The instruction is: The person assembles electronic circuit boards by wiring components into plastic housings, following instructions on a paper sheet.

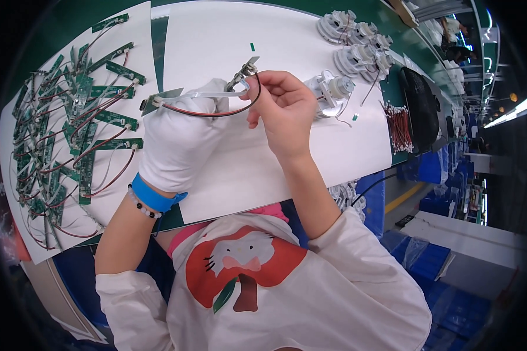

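My left hand [178,146], in a white glove, is closed on a green circuit board [165,99]. A flat white ribbon cable [208,94] and a red and black wire [202,114] run from this board toward a smaller board [246,70] with metal parts, which stands tilted above the glove's fingertips. My bare right hand [287,111] is closed in a pinch, thumb and forefinger at the ribbon cable's end beside the smaller board. Its other fingers are loosely curled. The exact contact between fingertips and cable is partly hidden.
Many green boards with wires [79,99] lie heaped on a white sheet at the left. White round assemblies [360,58] stand at the back right, one [334,93] close to my right hand. Beyond are a red wire bundle [399,128] and a black object [421,105].
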### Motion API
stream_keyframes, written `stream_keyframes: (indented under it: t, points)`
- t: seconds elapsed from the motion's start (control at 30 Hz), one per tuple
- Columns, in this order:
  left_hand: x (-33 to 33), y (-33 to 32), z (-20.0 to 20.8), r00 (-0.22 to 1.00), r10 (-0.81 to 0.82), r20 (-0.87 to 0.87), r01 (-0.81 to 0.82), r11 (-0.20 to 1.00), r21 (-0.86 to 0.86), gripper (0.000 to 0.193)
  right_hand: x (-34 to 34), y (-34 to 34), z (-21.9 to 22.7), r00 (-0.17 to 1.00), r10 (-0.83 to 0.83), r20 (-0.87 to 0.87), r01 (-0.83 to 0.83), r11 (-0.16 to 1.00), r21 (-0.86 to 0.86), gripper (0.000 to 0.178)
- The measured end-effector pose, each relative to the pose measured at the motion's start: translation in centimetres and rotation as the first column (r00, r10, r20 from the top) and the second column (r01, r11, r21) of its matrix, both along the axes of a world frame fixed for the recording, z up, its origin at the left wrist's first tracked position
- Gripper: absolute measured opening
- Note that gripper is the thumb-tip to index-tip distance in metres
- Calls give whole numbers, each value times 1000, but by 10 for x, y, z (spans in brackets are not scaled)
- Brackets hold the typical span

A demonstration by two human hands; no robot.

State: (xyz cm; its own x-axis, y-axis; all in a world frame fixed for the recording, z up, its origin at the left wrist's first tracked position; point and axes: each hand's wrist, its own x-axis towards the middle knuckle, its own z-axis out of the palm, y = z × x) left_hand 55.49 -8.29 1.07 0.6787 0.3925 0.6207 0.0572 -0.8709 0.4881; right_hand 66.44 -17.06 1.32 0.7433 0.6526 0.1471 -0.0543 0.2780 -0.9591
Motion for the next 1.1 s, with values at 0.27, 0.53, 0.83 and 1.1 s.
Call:
stream_keyframes:
  t: [0.27, 0.53, 0.83, 1.1]
  points:
    - [0, 1, -9, 998, 56, 9, -57, 990, 133, 20, 5, -2, 1, 997, 22, -73, -23, 1000, -19, 12]
    - [1, 1, -9, 997, 42, 64, -51, 987, 155, 20, 7, -2, -2, 990, 70, -126, -70, 998, 5, 12]
    - [0, -4, 5, 992, 90, -83, -82, 992, 95, 18, 12, 1, -6, 971, 157, -180, -157, 987, 10, 9]
    - [-1, 0, -10, 984, -180, -5, 146, 816, -559, 25, 13, 5, -22, 982, 160, -104, -151, 985, 87, 13]
